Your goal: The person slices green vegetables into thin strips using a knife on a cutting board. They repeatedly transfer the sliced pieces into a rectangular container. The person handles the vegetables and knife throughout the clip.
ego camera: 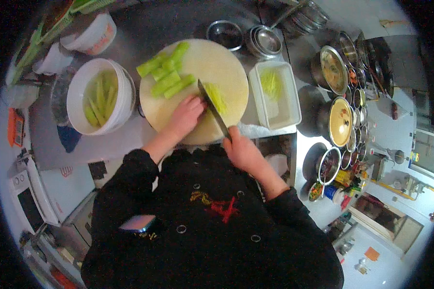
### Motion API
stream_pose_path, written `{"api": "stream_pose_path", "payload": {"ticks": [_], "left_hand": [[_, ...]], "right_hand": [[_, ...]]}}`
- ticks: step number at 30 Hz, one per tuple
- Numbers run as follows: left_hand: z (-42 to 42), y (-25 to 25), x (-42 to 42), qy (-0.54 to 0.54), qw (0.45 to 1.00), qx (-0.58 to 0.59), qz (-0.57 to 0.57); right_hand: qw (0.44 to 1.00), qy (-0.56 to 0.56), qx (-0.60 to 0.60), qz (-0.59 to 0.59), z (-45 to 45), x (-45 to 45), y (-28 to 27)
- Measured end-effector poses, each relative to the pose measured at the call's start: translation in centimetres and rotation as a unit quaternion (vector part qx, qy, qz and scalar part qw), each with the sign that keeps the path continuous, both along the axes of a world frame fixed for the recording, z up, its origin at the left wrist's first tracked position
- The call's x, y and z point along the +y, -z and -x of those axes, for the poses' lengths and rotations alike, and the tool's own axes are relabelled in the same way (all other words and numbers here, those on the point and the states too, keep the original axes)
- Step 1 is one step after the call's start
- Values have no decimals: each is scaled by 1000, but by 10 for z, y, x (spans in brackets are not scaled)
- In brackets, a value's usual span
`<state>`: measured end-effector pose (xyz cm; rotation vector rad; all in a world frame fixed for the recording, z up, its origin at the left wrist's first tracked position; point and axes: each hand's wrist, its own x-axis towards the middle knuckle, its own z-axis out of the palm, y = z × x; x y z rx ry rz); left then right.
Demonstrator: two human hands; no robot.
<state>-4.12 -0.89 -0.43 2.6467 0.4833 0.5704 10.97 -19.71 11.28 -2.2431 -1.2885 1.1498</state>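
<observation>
My right hand [241, 147] grips a kitchen knife [217, 113] whose blade slants across the round cutting board [231, 65]. Close against the blade's left side rests my left hand [187, 115], fingers bent; whether it holds a piece under the fingertips is hidden. Thin green shreds [216, 96] lie along the right side of the blade. Several thick pieces of green vegetable stem [166, 76] are piled on the board's upper left. To the right of the board, a white rectangular container [275, 112] holds more green shreds [271, 83].
A white bucket [76, 97] with long green pieces [101, 101] in liquid stands left of the board. Metal bowls [264, 41] sit behind it at the right. Lidded pots [340, 121] and several small containers line the right-hand counter. A blue cloth [68, 138] lies at the left.
</observation>
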Motion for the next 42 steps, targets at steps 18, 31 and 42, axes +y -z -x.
{"api": "stream_pose_path", "payload": {"ticks": [18, 31, 42], "left_hand": [[-10, 7, -2, -7, 998, -67, -4], [18, -12, -11, -70, 995, -51, 58], [3, -16, -12, -31, 998, 39, 37]], "right_hand": [[1000, -9, 1, -28, -5, -7, -1], [996, 12, 72, -45, -5, -16, -1], [1000, -1, -18, 18, 1, 2, -21]]}}
